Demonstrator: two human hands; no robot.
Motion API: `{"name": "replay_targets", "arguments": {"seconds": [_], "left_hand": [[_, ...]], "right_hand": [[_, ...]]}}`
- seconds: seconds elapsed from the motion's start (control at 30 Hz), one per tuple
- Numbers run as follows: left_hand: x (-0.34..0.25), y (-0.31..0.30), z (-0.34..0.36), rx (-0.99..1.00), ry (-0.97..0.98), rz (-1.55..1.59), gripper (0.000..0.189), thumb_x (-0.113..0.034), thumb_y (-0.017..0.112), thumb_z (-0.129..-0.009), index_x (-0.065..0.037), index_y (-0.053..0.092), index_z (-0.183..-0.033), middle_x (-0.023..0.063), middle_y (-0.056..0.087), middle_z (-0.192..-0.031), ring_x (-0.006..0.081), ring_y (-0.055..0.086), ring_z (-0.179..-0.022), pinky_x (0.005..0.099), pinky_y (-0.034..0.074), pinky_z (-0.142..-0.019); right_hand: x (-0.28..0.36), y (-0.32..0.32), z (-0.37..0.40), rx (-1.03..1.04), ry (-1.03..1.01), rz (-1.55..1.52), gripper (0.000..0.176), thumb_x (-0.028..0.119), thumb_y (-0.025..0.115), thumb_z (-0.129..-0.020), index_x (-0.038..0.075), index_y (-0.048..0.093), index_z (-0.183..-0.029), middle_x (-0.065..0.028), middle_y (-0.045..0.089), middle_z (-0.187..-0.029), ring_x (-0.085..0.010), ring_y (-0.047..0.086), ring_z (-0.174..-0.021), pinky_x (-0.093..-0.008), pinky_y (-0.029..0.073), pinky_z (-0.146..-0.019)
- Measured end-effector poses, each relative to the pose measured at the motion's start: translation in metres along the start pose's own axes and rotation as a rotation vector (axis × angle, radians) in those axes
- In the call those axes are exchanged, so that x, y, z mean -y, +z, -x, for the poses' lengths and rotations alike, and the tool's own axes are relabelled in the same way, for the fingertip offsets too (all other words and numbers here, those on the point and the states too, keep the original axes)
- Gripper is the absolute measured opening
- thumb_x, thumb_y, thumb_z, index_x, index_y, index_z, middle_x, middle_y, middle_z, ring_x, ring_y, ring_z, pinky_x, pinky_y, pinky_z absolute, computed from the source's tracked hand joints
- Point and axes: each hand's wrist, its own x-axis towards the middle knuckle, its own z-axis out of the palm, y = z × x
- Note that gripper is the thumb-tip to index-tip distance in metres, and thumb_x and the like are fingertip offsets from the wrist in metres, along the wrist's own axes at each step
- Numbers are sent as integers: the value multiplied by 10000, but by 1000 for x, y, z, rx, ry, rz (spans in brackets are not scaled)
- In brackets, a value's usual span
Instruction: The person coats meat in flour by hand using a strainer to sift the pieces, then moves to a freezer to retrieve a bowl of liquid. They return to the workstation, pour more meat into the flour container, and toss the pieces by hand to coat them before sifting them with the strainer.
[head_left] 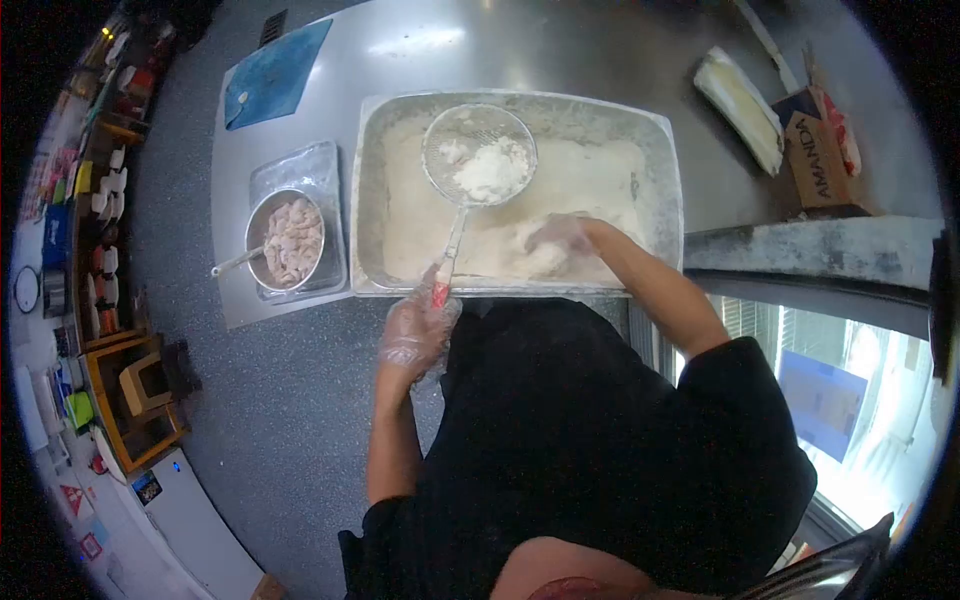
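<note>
A wide metal tray filled with white flour sits on the steel counter. My left hand, in a clear plastic glove, grips the red-tipped handle of a round wire sieve. The sieve hangs over the tray's far left part with a heap of flour in it. My right hand, also gloved, is down in the flour near the tray's front edge, closed around a floury lump; what the lump is cannot be told.
Left of the tray, a steel bowl of pale raw meat pieces with a spoon stands on a smaller tray. A blue cutting board lies at the back left. A cardboard box and a wrapped packet sit at the right.
</note>
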Motion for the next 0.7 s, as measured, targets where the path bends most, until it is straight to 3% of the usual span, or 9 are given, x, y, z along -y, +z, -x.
{"name": "replay_targets", "arguments": {"seconds": [0.07, 0.17, 0.23, 0.3, 0.37, 0.43, 0.57, 0.63, 0.7], "left_hand": [[-1, -2, 1, -13, -10, -32, 593, -211, 683, -827, -27, 466, -1347, 97, 651, -918, 147, 566, -812, 302, 471, -786], [-3, -6, 6, -3, -10, -37, 575, -221, 680, -836, -23, 476, -1337, 91, 651, -931, 131, 561, -812, 287, 468, -789], [-3, -11, 8, 40, 22, 57, 599, -292, 646, -835, -45, 458, -1348, 266, 637, -922, 347, 650, -883, 383, 480, -777], [-6, -9, 11, 79, -4, 121, 604, -300, 651, -836, -43, 459, -1348, 248, 644, -938, 297, 649, -896, 364, 477, -794], [-5, -3, 13, 105, -26, 178, 609, -308, 657, -837, -40, 461, -1348, 230, 651, -955, 248, 647, -909, 345, 474, -810], [8, 5, 13, 64, 28, 187, 614, -311, 666, -838, -44, 461, -1352, 173, 666, -999, 183, 623, -932, 317, 466, -836], [3, 14, 14, -5, -9, 298, 606, -209, 710, -829, -22, 468, -1352, -17, 602, -971, 73, 518, -842, 231, 454, -752], [-3, 13, 13, -14, -54, 309, 602, -192, 703, -828, -36, 466, -1359, -33, 584, -921, 63, 498, -779, 222, 441, -691], [-2, 14, 16, -9, -106, 310, 600, -175, 696, -827, -49, 464, -1365, -48, 566, -871, 53, 477, -716, 213, 428, -629]], "right_hand": [[-1, -8, 23, 51, -432, -510, 385, 244, 640, -784, 33, 641, -1106, -132, 572, -1244, -239, 563, -1074, -417, 515, -802], [67, -44, 98, -9, -225, -697, 433, 185, 624, -815, 30, 574, -1217, -104, 576, -1241, -232, 525, -1133, -374, 491, -893], [95, -51, 110, -59, -248, -797, 422, 199, 602, -844, 36, 564, -1231, -110, 572, -1251, -246, 525, -1134, -359, 464, -934], [92, -57, 93, -121, -283, -893, 412, 213, 580, -872, 43, 554, -1246, -115, 568, -1261, -261, 525, -1135, -345, 437, -975], [69, -56, 47, -655, -610, 81, 371, 391, 515, -933, 52, 597, -1061, -138, 628, -1071, -231, 617, -934, -345, 494, -804], [54, -44, 66, -992, -612, -21, 447, 429, 491, -929, 29, 564, -1115, -184, 616, -1041, -272, 612, -920, -363, 474, -845], [-64, -39, -16, -1098, -381, 83, 597, 508, 538, -864, 67, 522, -1266, -176, 527, -1270, -306, 466, -1193, -382, 341, -1028], [-75, -30, -30, -1141, -243, 49, 644, 524, 555, -843, 68, 508, -1295, -167, 485, -1337, -310, 395, -1275, -388, 288, -1075], [-44, -16, -20, -1063, -164, 537, 748, 524, 499, -872, 11, 356, -1397, -207, 350, -1439, -348, 299, -1343, -398, 210, -1125]]}}
